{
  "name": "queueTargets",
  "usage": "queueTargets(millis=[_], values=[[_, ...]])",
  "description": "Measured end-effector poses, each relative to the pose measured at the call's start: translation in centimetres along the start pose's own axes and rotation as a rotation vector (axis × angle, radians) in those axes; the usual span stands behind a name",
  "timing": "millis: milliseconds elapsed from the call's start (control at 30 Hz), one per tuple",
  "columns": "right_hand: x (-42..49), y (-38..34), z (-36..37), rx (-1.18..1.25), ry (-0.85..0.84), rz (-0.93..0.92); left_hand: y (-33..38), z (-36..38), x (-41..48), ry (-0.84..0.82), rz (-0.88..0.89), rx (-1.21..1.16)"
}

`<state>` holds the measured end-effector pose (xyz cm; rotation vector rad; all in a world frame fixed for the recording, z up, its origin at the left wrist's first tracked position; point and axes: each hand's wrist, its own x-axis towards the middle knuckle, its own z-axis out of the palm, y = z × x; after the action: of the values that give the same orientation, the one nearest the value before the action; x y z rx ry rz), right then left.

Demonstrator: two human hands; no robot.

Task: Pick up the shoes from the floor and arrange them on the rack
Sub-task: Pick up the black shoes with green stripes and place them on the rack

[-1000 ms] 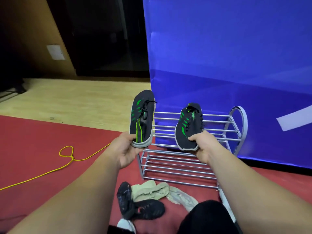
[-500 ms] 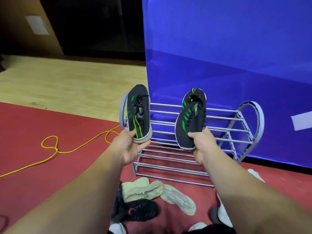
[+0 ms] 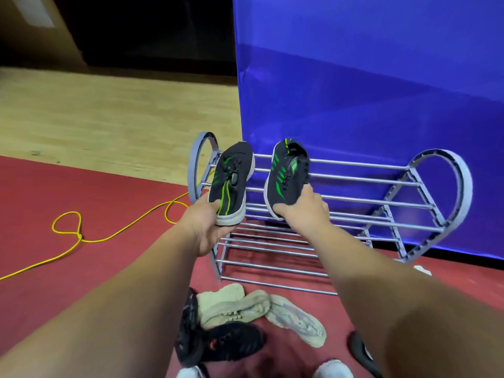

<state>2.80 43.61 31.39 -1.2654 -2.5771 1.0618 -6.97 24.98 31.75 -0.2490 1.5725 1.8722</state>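
The left hand (image 3: 203, 227) grips the heel of one black shoe (image 3: 230, 186). Its thumb is pressed on the knit upper beside a green stripe, and the other fingers are curled under the pale grey sole, mostly hidden. The right hand (image 3: 302, 211) clamps the heel of the matching shoe (image 3: 286, 175), with the thumb along the near edge of the sole and the fingers wrapped over the far side of the upper. Both shoes are soft black fabric with bright green slashes, black laces and a light rubber rim. They are held side by side, slightly apart, toes pointing up and away, over the left part of the rack's top tier. I cannot tell whether either sole touches the bars. The rack (image 3: 381, 184) has thin, shiny round metal rods in two tiers, joined at each end by a grey arched plastic frame. It stands on a red mat (image 3: 54, 200) against a glossy blue sheet (image 3: 368, 105). On the mat just in front of the rack lie two beige shoes (image 3: 234, 304) with lumpy treaded soles, and a black shoe with a red spot (image 3: 231, 342) touches them. A yellow cord (image 3: 81, 238) loops across the mat to the left, with pale wooden floor (image 3: 109, 118) beyond.
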Motion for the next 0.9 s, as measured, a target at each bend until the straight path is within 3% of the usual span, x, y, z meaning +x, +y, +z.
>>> queueTargets(millis=[300,667,900], values=[[-1.0,1.2,0.0,-0.046,-0.034,-0.170,0.1,0.1,1.1,0.020,0.009,-0.027],[-1.6,0.6,0.7,-0.114,-0.067,-0.163,-0.6,-0.4,1.7,0.098,0.066,-0.064],[-2.3,0.4,0.9,-0.102,-0.054,-0.176,-1.4,-0.6,1.4,0.186,0.089,0.043]])
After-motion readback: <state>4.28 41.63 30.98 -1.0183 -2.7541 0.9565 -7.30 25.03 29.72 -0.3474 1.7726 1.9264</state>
